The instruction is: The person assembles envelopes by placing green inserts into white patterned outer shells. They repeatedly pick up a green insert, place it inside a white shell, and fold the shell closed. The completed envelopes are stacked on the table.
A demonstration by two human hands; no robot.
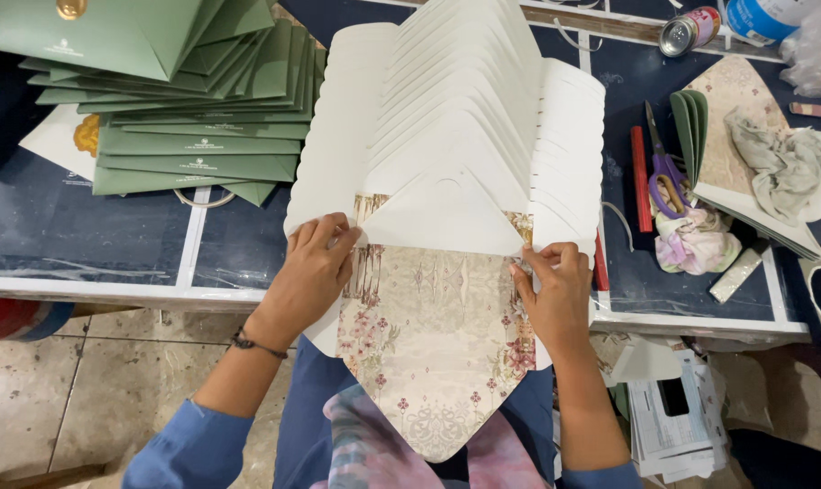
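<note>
A fanned stack of unfolded cream envelopes (456, 109) lies on the dark table (112, 226) in front of me. The nearest envelope (438, 344) hangs over the table edge, its floral-printed inside flap pointing toward my lap. My left hand (313, 263) presses down on its left side flap. At the other side flap, my right hand (551, 290) pinches the edge with its fingertips. Both side flaps are folded inward over the printed lining.
A pile of green envelopes (193, 100) covers the table's left part. To the right lie purple-handled scissors (666, 172), a crumpled cloth (782, 158), a metal can (687, 32) and a red strip (639, 177). Papers (673, 417) sit below the table edge at right.
</note>
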